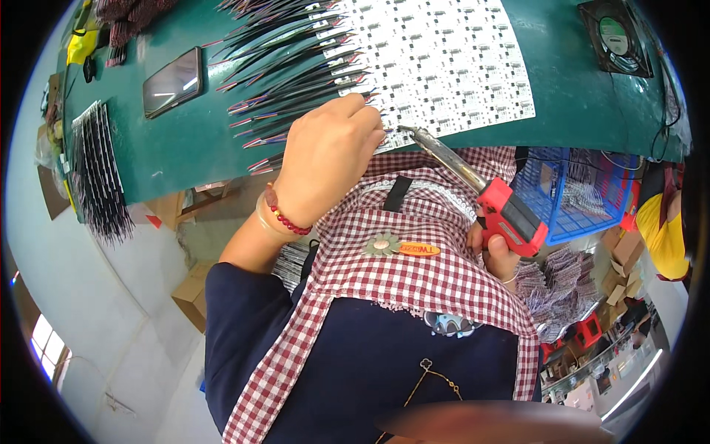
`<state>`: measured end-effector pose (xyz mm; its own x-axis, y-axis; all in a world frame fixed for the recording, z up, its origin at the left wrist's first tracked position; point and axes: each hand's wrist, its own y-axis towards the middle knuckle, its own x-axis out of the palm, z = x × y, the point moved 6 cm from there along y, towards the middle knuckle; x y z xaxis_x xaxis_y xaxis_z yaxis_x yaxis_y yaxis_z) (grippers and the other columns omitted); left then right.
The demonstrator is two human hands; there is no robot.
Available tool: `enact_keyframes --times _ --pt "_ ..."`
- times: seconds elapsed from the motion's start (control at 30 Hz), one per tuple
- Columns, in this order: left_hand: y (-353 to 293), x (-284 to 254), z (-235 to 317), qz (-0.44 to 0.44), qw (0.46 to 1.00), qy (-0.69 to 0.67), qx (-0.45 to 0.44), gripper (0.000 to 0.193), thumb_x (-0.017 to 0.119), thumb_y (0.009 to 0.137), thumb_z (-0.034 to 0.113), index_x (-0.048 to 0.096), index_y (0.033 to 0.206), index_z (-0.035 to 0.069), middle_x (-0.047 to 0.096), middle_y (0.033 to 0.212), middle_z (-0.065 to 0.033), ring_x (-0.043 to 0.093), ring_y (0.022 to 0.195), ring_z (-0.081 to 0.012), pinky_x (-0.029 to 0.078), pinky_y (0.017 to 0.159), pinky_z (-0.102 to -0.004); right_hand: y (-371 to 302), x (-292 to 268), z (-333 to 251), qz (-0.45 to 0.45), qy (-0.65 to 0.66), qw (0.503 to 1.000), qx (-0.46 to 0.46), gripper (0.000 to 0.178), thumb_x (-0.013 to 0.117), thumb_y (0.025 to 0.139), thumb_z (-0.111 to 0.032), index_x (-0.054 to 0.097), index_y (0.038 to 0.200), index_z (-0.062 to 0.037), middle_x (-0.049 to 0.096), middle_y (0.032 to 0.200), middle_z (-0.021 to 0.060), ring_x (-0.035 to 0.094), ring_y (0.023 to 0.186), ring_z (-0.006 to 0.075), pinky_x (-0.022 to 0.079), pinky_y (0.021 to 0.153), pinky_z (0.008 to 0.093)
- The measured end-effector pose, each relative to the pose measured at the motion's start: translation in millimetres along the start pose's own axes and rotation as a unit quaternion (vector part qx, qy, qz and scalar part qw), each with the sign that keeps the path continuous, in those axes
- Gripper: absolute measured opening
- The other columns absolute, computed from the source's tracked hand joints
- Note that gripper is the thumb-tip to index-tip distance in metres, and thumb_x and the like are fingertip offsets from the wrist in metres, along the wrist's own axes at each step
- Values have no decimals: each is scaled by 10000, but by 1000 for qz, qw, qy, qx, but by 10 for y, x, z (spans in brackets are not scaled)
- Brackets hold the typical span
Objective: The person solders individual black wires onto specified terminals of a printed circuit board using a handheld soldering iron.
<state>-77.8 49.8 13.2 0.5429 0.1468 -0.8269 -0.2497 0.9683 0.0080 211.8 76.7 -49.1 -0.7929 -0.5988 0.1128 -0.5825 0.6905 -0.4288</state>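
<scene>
A white sheet of printed circuit boards (451, 66) lies on the green table, with many small dark parts on it. Black wires (285, 92) with red and blue ends fan out along its left edge. My left hand (333, 140) is closed in a pinch on a wire at the sheet's near-left corner; the fingers hide most of that wire. In my right hand (499, 259) is a red and black soldering iron (510, 218), gripped by the handle. Its tip points up and left, just over the near edge of the sheet, a little right of my left fingertips.
A phone (174, 81) lies left of the wires. Farther left, a strip of wired boards (96, 170) hangs over the table edge. A black fan (615, 37) stands at the far right. Below the table's right side is a blue basket (573, 196) with boards inside.
</scene>
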Motion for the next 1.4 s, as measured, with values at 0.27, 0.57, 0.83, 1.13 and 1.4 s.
enact_keyframes --times 0.27,0.57,0.83,1.13,1.4 --pt "28 38 19 -18 1000 8 2 71 658 756 87 607 731 45 543 723 -90 571 671 -289 457 589 -385 -8 -43 22 -47 21 999 -2 384 618 874 -331 583 1054 7 595 770 50 543 677 126 435 610 272" --pt "52 44 36 -37 999 14 15 80 643 767 88 602 731 29 539 731 -106 569 693 -301 457 615 -399 4 -42 -2 -46 -31 998 -13 285 660 825 -260 621 913 8 598 752 55 548 643 123 427 580 266" --pt "83 63 50 -57 998 16 17 106 610 774 74 574 706 1 546 732 -124 563 690 -320 459 625 -409 15 36 -193 -44 -253 957 -135 258 681 782 -258 634 812 -5 572 700 71 560 533 189 418 472 293" --pt "104 84 53 -69 997 29 13 124 593 779 74 563 693 -10 550 729 -137 562 690 -326 460 631 -415 53 78 -311 8 -189 960 -206 297 669 789 -298 634 809 -4 591 711 83 578 553 203 433 485 299" --pt "90 93 45 -67 997 32 12 129 589 781 76 559 692 -12 549 729 -142 561 690 -331 459 636 -419 -7 22 -137 -4 -210 967 -146 339 680 798 -327 633 827 7 591 711 94 585 578 187 438 497 294"
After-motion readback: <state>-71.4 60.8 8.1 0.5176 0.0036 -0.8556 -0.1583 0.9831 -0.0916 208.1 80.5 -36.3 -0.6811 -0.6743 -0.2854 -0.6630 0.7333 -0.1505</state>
